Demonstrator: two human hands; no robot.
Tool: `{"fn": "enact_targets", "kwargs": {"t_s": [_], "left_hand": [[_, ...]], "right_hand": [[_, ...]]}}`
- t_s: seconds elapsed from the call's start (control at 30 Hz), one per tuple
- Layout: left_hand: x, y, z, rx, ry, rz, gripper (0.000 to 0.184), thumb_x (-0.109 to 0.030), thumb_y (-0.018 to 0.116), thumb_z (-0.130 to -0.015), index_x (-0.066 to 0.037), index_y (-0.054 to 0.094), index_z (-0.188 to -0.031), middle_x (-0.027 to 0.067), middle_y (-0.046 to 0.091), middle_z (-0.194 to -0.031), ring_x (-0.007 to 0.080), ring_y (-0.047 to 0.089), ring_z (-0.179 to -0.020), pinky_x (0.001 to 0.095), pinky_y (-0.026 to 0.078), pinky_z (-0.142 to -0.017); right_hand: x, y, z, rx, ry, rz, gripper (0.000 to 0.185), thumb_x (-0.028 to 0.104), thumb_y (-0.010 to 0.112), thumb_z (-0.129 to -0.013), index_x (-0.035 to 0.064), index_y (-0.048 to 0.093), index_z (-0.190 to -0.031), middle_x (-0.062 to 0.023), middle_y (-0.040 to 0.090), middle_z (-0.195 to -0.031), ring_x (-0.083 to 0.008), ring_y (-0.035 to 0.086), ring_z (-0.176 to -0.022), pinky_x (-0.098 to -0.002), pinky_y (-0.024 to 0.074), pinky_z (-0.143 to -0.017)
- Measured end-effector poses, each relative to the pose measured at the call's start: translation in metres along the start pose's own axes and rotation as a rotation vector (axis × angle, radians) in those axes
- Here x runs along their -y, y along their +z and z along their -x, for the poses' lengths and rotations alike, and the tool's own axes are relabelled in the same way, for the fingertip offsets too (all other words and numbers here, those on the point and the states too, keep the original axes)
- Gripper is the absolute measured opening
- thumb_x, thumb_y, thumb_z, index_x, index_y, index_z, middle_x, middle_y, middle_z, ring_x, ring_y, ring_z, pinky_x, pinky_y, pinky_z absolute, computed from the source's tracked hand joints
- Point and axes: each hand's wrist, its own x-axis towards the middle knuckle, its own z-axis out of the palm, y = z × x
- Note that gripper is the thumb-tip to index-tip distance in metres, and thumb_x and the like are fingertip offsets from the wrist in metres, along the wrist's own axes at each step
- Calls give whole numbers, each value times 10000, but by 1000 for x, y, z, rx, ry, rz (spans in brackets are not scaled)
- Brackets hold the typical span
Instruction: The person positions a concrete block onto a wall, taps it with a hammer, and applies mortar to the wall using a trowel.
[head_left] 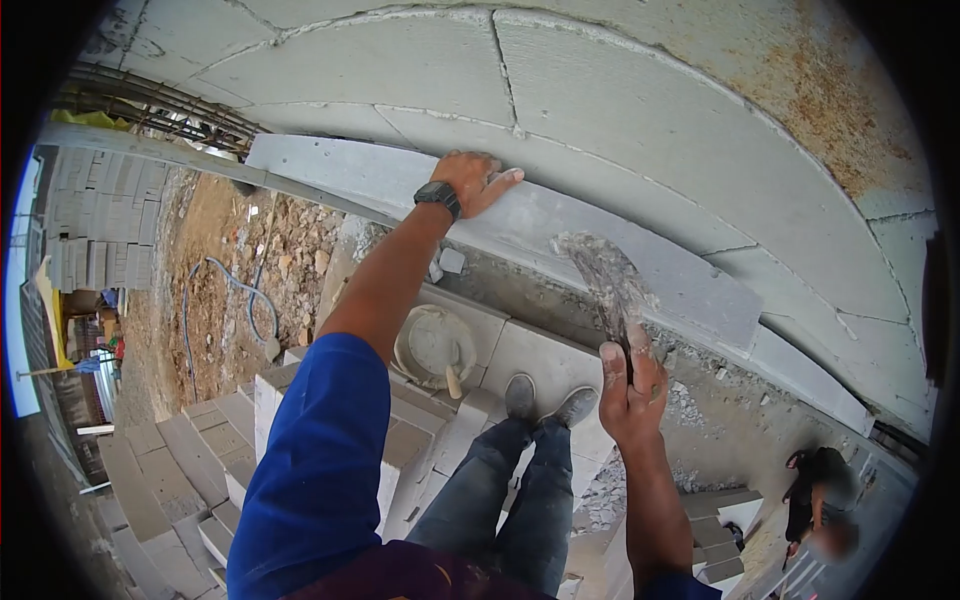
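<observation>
Stands facing a pale, jointed wall (620,80). Leans over a long block (690,265) lying alongside that wall, pale and flat-topped. Has a mortar-smeared bucket (404,350) below, just beside the shoes (520,397). Holds a mortar-caked tool (605,275) by its handle, extending it over the block's near edge, right of the middle; hard to tell contact from hovering there. Closes the thumb and fingers of the right hand (633,405) around that handle. Rests the left hand (470,183), partly open with thumb out, on the block's wall-side edge, left of the middle, seemingly gripping nothing. Appears to be at the step of coating or scraping the block; seems to need next a steadying left palm and an even, controlled stroke.
</observation>
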Motion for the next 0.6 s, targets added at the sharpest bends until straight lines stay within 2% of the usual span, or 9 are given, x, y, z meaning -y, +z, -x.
{"fn": "enact_targets", "kwargs": {"t_s": [0.1,0.2,0.3,0.4,0.43,0.53,0.6], "left_hand": [[6,3,-2,-17,39,6,737,-643,335,-1006,-33,729,-1128,197,708,-1156,352,631,-1143,446,428,-1050],[13,8,-4,-64,53,11,648,-551,366,-1020,-19,727,-1100,213,708,-1132,368,642,-1106,455,436,-1032],[11,10,-6,-63,55,42,594,-486,376,-1022,-7,721,-1088,229,705,-1107,377,649,-1067,456,445,-1019],[16,11,-6,-126,65,100,595,-469,356,-1035,-2,724,-1049,220,709,-1083,372,653,-1054,456,446,-1008],[17,15,-5,-110,73,86,595,-469,353,-1037,-4,725,-1038,216,711,-1073,373,654,-1047,457,448,-998],[16,15,-3,-61,70,74,586,-467,355,-1038,-13,725,-1018,202,713,-1052,371,656,-1027,462,456,-961],[14,12,-6,-93,92,75,571,-463,365,-1036,-19,723,-1004,193,712,-1036,372,656,-1012,463,462,-936]], "right_hand": [[10,19,-48,-183,-305,20,372,62,614,-952,-98,557,-1283,-304,671,-1058,-445,700,-880,-468,576,-769],[-13,59,-60,-189,-343,127,431,136,609,-963,-15,547,-1361,-254,684,-1025,-422,704,-829,-466,580,-731],[-30,83,-69,276,90,403,426,235,584,-980,122,580,-1391,-205,691,-1005,-403,705,-787,-471,580,-669],[-25,80,-62,241,80,343,426,316,558,-994,244,573,-1414,-183,696,-1021,-397,710,-788,-485,584,-656],[-18,80,-57,160,66,292,472,324,581,-982,240,538,-1445,-175,694,-1001,-390,710,-801,-500,586,-694],[-23,85,-51,103,28,199,496,347,570,-988,257,505,-1471,-150,691,-1039,-382,709,-818,-506,582,-759],[-23,85,-67,292,150,348,486,352,559,-992,256,512,-1466,-133,685,-1068,-370,710,-821,-498,581,-768]]}}
